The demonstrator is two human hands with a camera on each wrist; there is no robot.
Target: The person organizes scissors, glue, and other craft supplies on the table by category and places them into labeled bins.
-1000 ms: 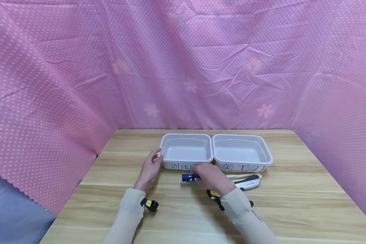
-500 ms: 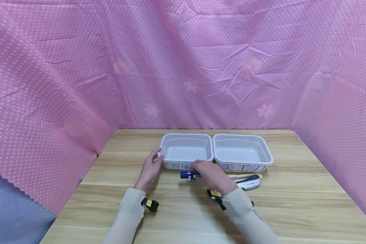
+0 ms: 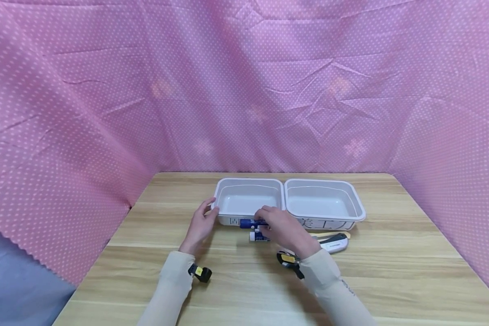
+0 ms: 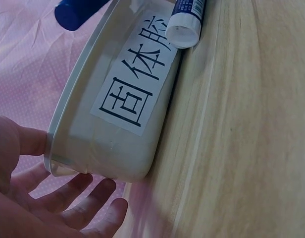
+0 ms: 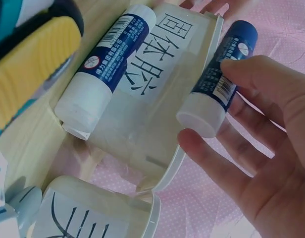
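In the head view my right hand [image 3: 283, 228] holds a blue and white glue stick [image 3: 248, 223] just in front of the left plastic bin. The right wrist view shows this glue stick [image 5: 219, 79] between thumb and fingers, its white end toward the little-finger side. A second glue stick [image 5: 110, 64] lies on the table against the bin's labelled front. My left hand [image 3: 201, 226] touches the left end of that white bin [image 3: 228, 220], fingers spread and thumb at the rim. The label [image 4: 135, 74] on its front bears Chinese characters.
A second white bin [image 3: 326, 222], also labelled, stands against the first on the right. Several utility knives [image 3: 335, 244] lie before it, partly hidden by my right hand and wrist. Pink dotted cloth [image 3: 252, 90] hangs behind the wooden table [image 3: 411, 253].
My right hand has lifted the glue stick from the table, up and slightly forward toward the bin, uncovering the second glue stick below. The left hand has stayed at the bin.
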